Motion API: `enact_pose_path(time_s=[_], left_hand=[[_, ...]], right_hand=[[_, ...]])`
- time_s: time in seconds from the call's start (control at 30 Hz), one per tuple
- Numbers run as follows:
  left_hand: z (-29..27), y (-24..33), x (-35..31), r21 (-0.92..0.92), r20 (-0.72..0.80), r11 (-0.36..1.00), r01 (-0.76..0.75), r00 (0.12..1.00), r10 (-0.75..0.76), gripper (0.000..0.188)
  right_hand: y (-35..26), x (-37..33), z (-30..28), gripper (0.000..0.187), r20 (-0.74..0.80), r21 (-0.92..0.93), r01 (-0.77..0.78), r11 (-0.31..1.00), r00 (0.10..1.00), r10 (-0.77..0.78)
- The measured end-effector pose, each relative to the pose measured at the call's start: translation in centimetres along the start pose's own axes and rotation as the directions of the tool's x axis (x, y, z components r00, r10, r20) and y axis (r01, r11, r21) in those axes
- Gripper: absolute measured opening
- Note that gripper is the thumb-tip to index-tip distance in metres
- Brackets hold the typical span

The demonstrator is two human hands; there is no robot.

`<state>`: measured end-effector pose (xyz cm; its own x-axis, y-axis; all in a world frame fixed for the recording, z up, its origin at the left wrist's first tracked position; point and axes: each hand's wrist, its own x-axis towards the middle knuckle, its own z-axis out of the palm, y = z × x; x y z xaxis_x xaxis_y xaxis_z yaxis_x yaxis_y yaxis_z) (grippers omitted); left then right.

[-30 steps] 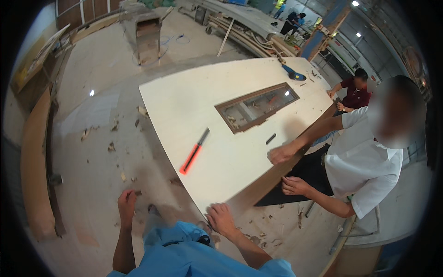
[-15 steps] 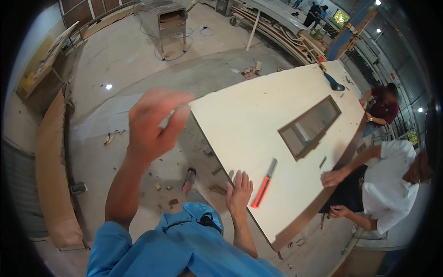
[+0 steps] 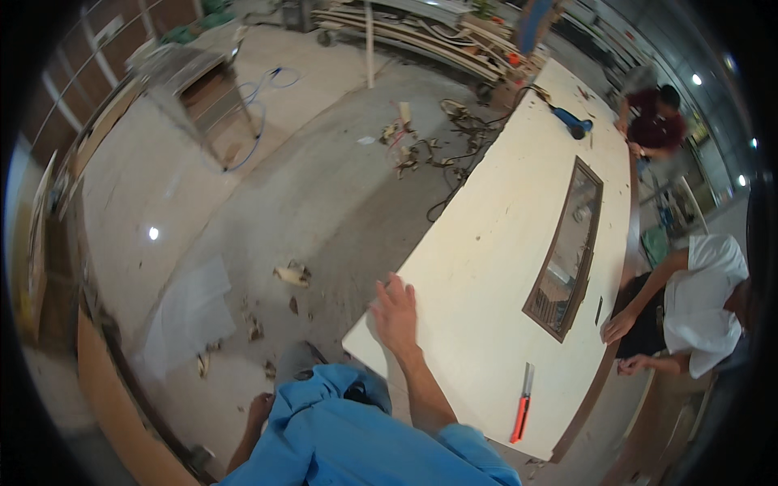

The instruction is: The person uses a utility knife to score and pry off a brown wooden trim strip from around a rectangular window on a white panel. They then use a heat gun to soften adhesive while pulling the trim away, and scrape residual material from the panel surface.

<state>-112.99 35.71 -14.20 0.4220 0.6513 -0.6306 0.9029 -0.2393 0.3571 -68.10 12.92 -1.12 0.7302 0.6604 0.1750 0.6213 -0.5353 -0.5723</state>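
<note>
My right hand (image 3: 395, 317) lies on the near left edge of a large cream door panel (image 3: 462, 324), fingers spread and holding nothing. Low at my left side is my left hand (image 3: 260, 407), small and dark in the view; its fingers cannot be made out. A red utility knife (image 3: 519, 417), blade extended, rests on the panel to the right of my right forearm. Further along, a brown-framed glass window (image 3: 565, 251) is set into the panel. A short dark strip (image 3: 599, 309) lies beside the frame.
A blue power tool (image 3: 571, 123) sits on the panel's far end. Along the right side are a person in white (image 3: 703, 292) and one in dark red (image 3: 653, 121). Scraps (image 3: 292, 274) and cables litter the floor. A metal cabinet (image 3: 194, 97) stands far left.
My left hand has dropped from its raised place to my side. My right hand has shifted up along the panel's edge. The view has turned, so the panel and knife appear further right.
</note>
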Motion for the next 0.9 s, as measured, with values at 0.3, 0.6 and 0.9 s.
enact_pose_path(time_s=[0.3, 0.6, 0.9], left_hand=[[-24.1, 17.2, 35.2, 0.644, 0.231, 0.603, -0.471, 0.871, 0.434, 0.034], [-26.9, 66.1, 40.9, 0.203, 0.105, 0.387, -0.899, 0.413, 0.905, 0.033], [-7.9, 80.7, 19.2, -0.339, 0.636, -0.269, -0.901, -0.431, 0.640, 0.021]], right_hand=[[11.3, -23.8, -11.6, 0.067, -0.734, -0.268, -0.946, -0.183, 0.078, 0.675], [7.0, -19.6, -7.8, 0.021, -0.729, 0.205, -0.931, -0.302, -0.351, 0.587], [-7.9, -5.6, -3.8, 0.015, -0.754, 0.603, -0.798, 0.000, -0.570, 0.327]])
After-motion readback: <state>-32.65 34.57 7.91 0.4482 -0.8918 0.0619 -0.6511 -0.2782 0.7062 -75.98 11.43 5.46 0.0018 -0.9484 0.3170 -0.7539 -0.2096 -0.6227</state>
